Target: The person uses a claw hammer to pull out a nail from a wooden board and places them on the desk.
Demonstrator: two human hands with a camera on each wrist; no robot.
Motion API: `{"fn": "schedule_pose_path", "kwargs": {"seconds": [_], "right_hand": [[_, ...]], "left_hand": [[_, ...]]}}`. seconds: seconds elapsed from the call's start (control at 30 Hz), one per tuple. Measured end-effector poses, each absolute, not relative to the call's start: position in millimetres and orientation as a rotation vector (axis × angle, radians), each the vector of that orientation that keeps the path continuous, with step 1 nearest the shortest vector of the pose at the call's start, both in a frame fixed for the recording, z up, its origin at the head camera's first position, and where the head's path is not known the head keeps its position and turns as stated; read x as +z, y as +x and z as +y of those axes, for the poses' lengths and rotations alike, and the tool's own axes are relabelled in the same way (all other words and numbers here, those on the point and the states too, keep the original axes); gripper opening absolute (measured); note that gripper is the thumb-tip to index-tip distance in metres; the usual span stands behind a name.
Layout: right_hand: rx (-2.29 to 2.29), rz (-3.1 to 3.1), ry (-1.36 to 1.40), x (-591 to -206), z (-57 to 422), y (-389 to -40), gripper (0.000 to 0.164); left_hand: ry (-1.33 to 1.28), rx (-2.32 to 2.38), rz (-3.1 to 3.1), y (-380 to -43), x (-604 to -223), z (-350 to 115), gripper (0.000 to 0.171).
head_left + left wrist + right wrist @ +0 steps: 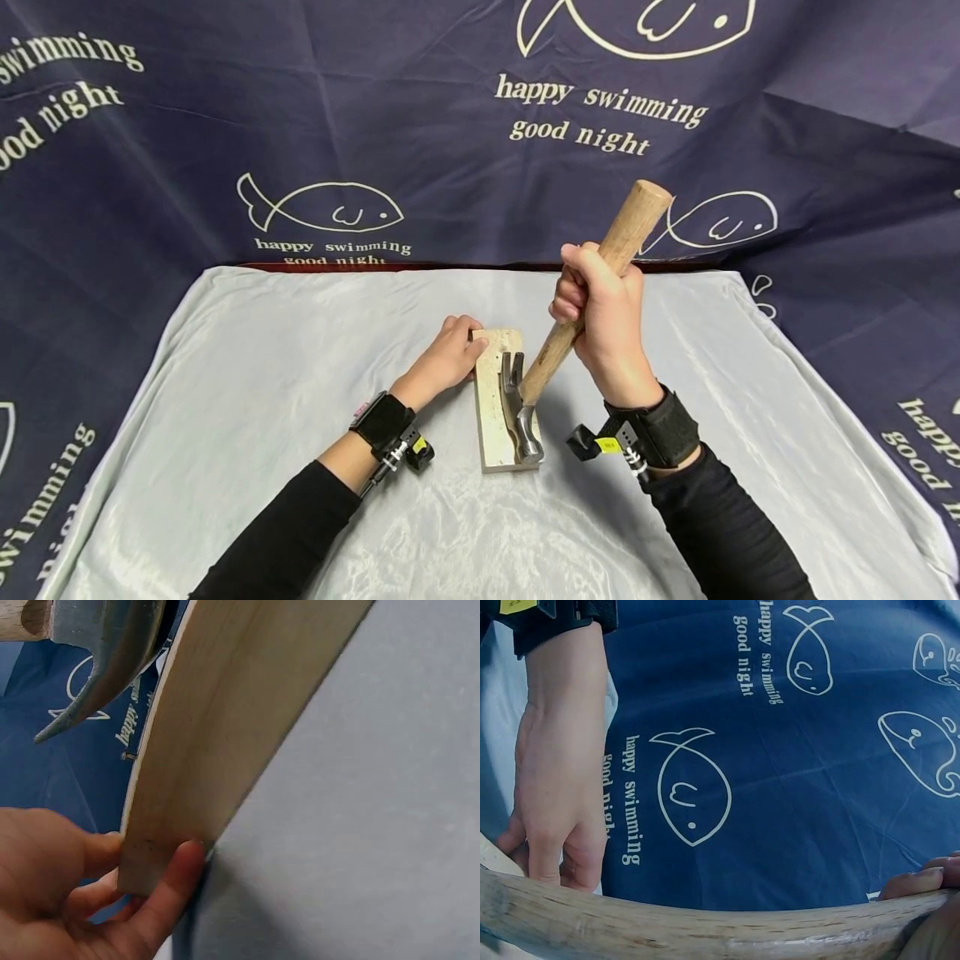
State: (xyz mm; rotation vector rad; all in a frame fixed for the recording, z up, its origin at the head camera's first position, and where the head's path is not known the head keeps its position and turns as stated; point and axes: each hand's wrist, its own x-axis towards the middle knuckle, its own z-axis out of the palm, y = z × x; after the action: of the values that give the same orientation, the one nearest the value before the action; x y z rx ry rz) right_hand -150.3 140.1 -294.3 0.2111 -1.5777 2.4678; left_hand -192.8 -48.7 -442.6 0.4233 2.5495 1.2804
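Note:
A pale wooden board [492, 421] lies lengthwise on the cloth. At its far end my left hand [447, 357] holds it, thumb on the upper edge and a finger against the side in the left wrist view. My right hand [609, 312] grips a claw hammer [553, 354] by its wooden handle, which slants up to the right. The steel head hangs over the board, its claw pointing toward the far end. Whether the head touches the wood, I cannot tell. In the left wrist view a small nail [129, 756] sticks out of the board's top face below the claw.
A whitish satin cloth [300, 417] covers the table. Behind it hangs a dark blue curtain [450, 125] printed with fish and lettering. Each wrist wears a black strap with a camera; the right wrist camera [583, 442] sits beside the board.

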Motion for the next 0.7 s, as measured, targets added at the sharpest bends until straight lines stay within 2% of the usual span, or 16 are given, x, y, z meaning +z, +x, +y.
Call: {"fn": "schedule_pose_path", "kwargs": {"seconds": [0.7], "right_hand": [[2.429,-1.893,0.188,-291,116,-177,0.043]], "left_hand": [[0.356,1.379,2.498,-191,-449,-53,0.034]]}}
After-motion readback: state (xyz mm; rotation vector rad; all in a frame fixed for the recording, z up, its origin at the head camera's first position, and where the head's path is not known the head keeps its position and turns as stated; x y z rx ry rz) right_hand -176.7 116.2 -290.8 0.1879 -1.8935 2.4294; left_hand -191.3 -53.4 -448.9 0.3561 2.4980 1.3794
